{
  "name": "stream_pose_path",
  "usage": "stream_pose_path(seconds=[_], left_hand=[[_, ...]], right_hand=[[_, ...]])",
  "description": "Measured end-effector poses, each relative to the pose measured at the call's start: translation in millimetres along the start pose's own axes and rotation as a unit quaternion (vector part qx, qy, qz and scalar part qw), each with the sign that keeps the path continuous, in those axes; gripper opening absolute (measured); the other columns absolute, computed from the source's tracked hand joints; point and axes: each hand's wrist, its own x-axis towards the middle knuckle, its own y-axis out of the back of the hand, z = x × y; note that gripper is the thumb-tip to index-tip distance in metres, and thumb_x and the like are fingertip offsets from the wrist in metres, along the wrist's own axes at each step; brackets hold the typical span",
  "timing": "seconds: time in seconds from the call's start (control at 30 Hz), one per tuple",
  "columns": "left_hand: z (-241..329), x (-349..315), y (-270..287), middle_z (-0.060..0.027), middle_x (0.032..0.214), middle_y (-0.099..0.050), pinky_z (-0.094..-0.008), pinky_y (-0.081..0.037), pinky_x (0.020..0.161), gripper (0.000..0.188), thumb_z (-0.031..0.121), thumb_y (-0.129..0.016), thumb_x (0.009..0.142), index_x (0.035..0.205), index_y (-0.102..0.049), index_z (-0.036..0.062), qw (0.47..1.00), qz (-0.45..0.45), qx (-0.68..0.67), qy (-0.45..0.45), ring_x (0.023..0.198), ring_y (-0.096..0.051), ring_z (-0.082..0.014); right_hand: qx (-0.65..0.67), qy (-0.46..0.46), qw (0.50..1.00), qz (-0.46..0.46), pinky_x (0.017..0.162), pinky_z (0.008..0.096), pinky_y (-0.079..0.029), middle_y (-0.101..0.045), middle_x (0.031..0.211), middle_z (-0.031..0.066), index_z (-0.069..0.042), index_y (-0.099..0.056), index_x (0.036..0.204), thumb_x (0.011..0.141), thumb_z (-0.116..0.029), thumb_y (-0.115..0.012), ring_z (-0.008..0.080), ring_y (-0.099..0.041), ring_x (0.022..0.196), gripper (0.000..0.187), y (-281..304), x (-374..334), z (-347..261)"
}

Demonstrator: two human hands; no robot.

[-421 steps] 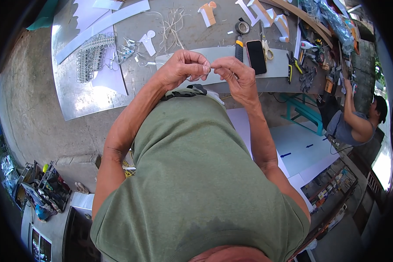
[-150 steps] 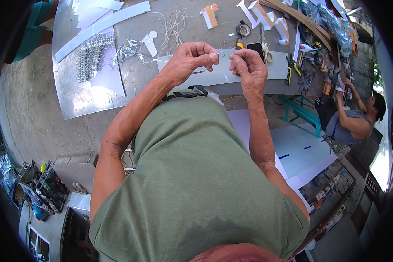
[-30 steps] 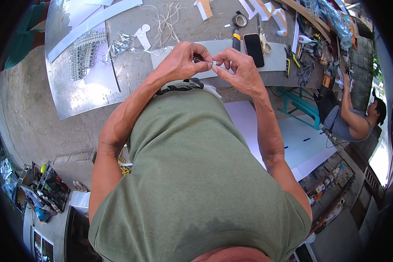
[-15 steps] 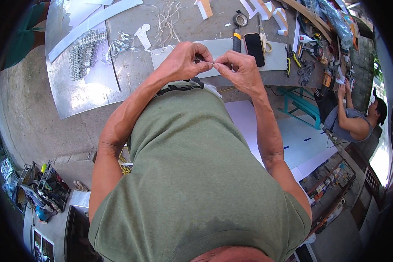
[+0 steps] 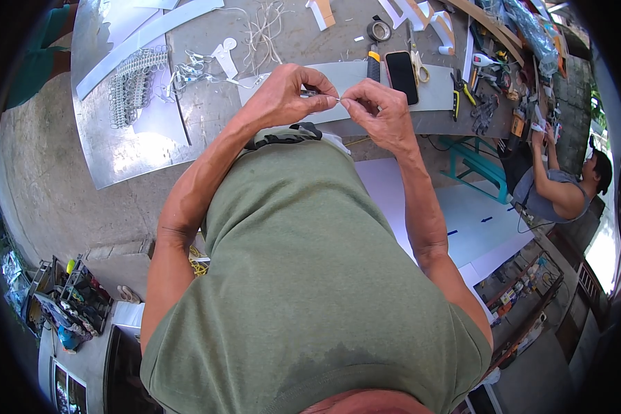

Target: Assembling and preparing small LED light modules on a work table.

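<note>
Above the table's near edge, my left hand [image 5: 288, 94] and my right hand [image 5: 379, 110] meet fingertip to fingertip, both closed in a pinch. A thin pale wire [image 5: 338, 100] shows as a tiny bit between them; the rest of it is hidden by the fingers. Under the hands lies a long light-grey strip [image 5: 352, 74]. Just past my right hand are a cutter knife [image 5: 373, 65] with a yellow-and-black handle, a black phone [image 5: 401, 77] and scissors [image 5: 421, 69] with cream handles.
Left on the metal table [image 5: 121, 162] sit strung small LED modules [image 5: 127, 79], a white cut-out piece [image 5: 225, 58] and loose white wire [image 5: 262, 31]. Black tape [image 5: 379, 30], wire strippers [image 5: 457, 96] and dark gloves [image 5: 485, 114] lie right. Another person [image 5: 559, 186] works beyond a teal stool [image 5: 476, 165].
My fingertips have shifted very slightly, with a small gap now between the two pinches. The other person's hands have moved a little. The things on the table lie as before.
</note>
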Motion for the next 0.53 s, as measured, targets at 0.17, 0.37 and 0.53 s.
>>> stream_pose_path(seconds=[0.17, 0.37, 0.53], left_hand=[[-4.1, -1.1, -1.1, -0.0079, 0.081, -0.072, -0.0291, -0.053, 0.068, 0.015, 0.011, -0.075, 0.086, 0.094, -0.075, -0.0021, 1.000, 0.009, -0.016, -0.013, 0.074, -0.065, -0.0120], [-1.9, -1.8, -1.2, -0.0078, 0.080, -0.072, -0.0290, -0.053, 0.068, 0.012, 0.008, -0.072, 0.085, 0.091, -0.075, -0.0025, 1.000, 0.009, 0.005, -0.009, 0.073, -0.065, -0.0119], [-4.2, -0.6, -1.4, -0.0064, 0.081, -0.073, -0.0299, -0.053, 0.070, 0.011, 0.008, -0.072, 0.085, 0.091, -0.075, -0.0001, 0.998, 0.010, 0.039, -0.051, 0.072, -0.065, -0.0143]], right_hand=[[-0.016, 0.035, 0.999, -0.012, 0.052, 0.0248, -0.042, -0.064, 0.076, 0.0011, -0.002, -0.071, 0.090, 0.087, -0.005, -0.074, 0.0071, -0.053, 0.059, 0.005, 0.6, 1.2, 1.2], [-0.040, 0.048, 0.998, -0.032, 0.052, 0.0241, -0.041, -0.064, 0.077, 0.0001, -0.003, -0.071, 0.090, 0.087, -0.005, -0.074, 0.0061, -0.051, 0.059, 0.005, 0.6, 4.1, 1.2], [-0.039, 0.035, 0.997, -0.051, 0.052, 0.0246, -0.041, -0.064, 0.077, 0.0002, -0.002, -0.071, 0.090, 0.087, -0.006, -0.073, 0.0064, -0.051, 0.059, 0.005, 1.5, 4.6, 1.0]])
